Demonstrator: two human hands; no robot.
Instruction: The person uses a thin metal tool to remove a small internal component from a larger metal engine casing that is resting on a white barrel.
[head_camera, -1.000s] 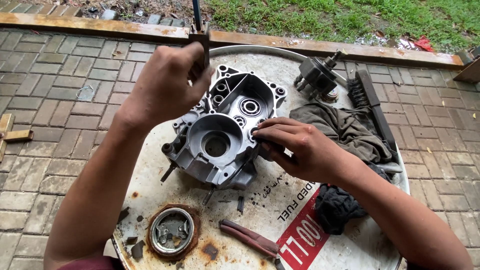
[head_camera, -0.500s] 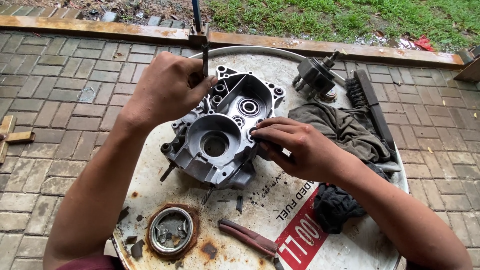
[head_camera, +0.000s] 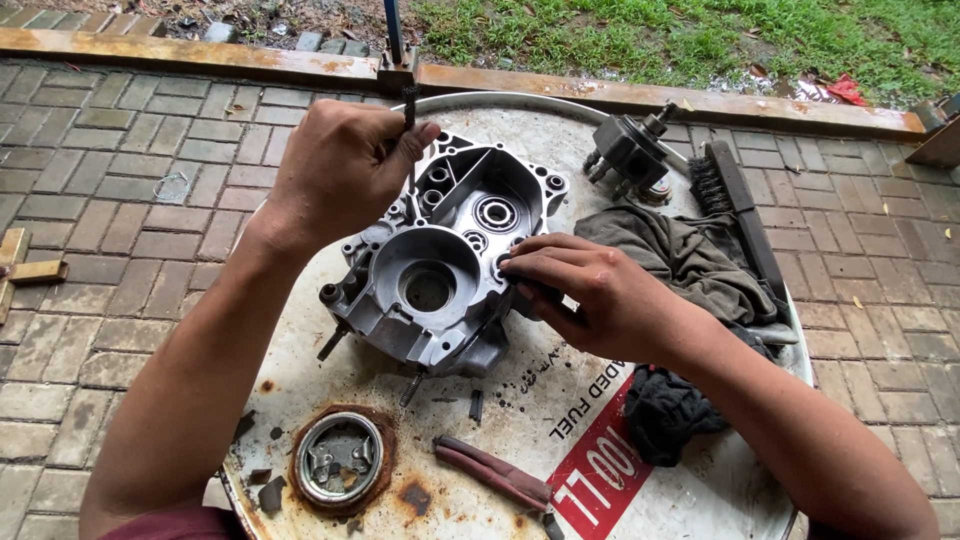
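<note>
A grey cast-metal engine crankcase half lies open side up on top of a white steel drum. My left hand is closed around the shaft of a T-handle wrench that stands upright over the case's far left corner. On the case's right rim rests my right hand, fingertips pressed against the casting and steadying it.
On the drum lie a dark rag, a black brush, a small engine part, a black cloth, red-handled pliers and a rusty bung cap. Brick paving surrounds the drum; grass beyond a kerb.
My left hand has shifted slightly on the wrench shaft over the case. The right hand stays on the case's rim.
</note>
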